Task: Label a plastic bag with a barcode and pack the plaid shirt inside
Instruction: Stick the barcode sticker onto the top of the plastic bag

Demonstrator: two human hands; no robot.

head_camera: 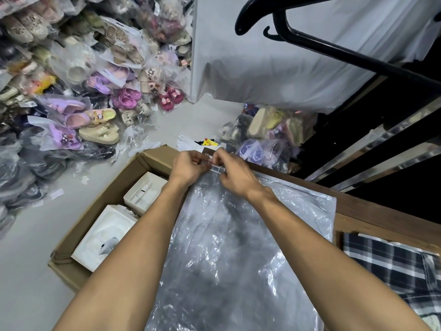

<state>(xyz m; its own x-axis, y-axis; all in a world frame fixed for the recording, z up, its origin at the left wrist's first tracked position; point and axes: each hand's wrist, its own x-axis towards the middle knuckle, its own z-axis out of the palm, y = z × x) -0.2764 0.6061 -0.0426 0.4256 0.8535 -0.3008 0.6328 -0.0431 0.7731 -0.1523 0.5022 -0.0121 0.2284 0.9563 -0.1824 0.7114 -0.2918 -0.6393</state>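
A clear plastic bag (229,247) lies flat in front of me on a wooden surface. Both hands meet at its far end. My left hand (188,164) pinches a small strip of label backing. My right hand (235,173) holds the white barcode sticker (218,168) by its right end, just above the bag's far edge. The plaid shirt (391,263), dark blue and white, lies at the lower right beside the bag, partly out of view.
An open cardboard box (114,201) with white boxes inside stands to the left. Bagged slippers (78,91) pile up on the floor at the far left. A black hanger (298,32) hangs at the top right over a white cloth. More bagged shoes (269,137) lie beyond the wooden edge (358,206).
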